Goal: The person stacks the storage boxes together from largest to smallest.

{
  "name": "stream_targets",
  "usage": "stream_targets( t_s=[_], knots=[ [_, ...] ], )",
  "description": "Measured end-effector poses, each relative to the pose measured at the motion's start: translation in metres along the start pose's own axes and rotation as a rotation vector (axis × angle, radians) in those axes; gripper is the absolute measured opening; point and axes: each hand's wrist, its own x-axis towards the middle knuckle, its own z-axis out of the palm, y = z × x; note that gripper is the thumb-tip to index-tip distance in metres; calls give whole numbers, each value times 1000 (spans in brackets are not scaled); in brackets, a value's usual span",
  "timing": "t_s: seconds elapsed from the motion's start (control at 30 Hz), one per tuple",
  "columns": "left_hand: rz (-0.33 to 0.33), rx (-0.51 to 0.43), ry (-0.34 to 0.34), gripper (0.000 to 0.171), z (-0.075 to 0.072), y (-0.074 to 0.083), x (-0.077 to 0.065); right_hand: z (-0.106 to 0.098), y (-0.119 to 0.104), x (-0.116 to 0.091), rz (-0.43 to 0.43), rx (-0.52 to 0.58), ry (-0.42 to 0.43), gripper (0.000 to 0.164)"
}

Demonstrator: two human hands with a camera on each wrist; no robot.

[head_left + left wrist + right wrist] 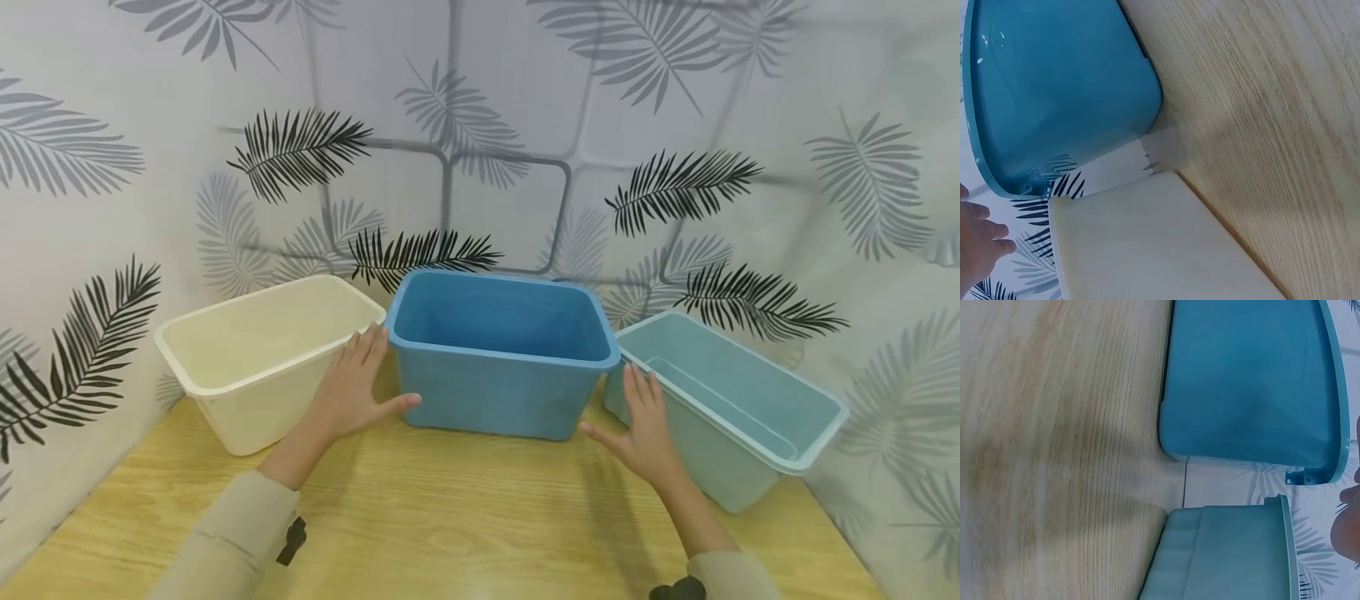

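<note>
Three plastic bins stand side by side on a wooden table. In the head view the blue bin [502,392] is in the middle, a cream bin [262,400] is angled at the left, and a pale green bin [697,425] is angled at the right. My left hand [356,387], fingers straight and thumb spread, is at the gap between the cream and blue bins. Straight-fingered too, my right hand [641,425] is by the near left corner of the green bin, its thumb toward the blue one. Neither hand holds anything. Both wrist views show only part of each hand.
The light wood table [450,508] extends in front of the bins. Behind and beside them hangs a white cloth [510,108] printed with grey and black leaves. Dark wrist devices show at both cuffs.
</note>
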Motion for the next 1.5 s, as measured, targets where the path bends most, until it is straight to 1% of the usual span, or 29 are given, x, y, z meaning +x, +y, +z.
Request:
stream_targets(
  t_s=[0.17,0.27,0.43,0.6,0.7,0.87,1.0,1.13,1.27,1.5],
  knots=[
    [-1,-18,3,110,0,-5,8,-1,3,8,8,47,4,108],
    [-12,-34,1,109,-1,-6,14,-2,5,13,29,70,-11,106],
    [-50,-50,-29,107,-2,-5,24,-2,5,22,67,51,-46,102],
    [-63,-64,-48,105,-2,-5,31,-3,3,30,78,32,-71,102],
    [-72,-84,-47,104,-1,-6,35,-3,2,35,94,32,-81,103],
    [-85,-98,-21,102,2,-7,44,-2,1,43,118,38,-104,105],
    [-76,-86,-13,102,3,-7,50,-1,1,50,127,40,-108,105],
    [-72,-62,-26,103,4,-7,55,0,2,57,132,37,-95,106],
    [-85,-45,-45,102,4,-8,57,1,1,64,125,7,-95,107],
    [-110,-47,-78,101,4,-8,60,0,-1,71,122,-32,-112,112]
  ],
)
